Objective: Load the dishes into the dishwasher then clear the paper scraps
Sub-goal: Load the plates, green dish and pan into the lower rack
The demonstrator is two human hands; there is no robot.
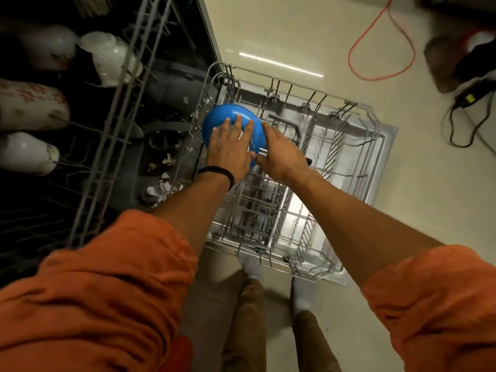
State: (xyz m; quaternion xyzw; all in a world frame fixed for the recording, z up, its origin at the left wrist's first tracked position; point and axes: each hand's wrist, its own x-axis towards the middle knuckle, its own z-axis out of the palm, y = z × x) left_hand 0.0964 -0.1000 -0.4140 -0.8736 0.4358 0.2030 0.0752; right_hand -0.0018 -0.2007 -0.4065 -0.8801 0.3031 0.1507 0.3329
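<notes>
Left hand (228, 154) is pressed flat on the blue bowl (222, 116) and right hand (281, 154) lies straight-fingered along its rim, at the lower rack's (335, 146) far-left corner, so with nothing really gripping it, it'll probably slip off the tines and tip.

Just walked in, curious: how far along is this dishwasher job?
White mugs already sit in the upper rack. The left hand and right hand are on a blue bowl at the lower rack. Paper scraps on the dishwasher floor are not yet cleared.
</notes>
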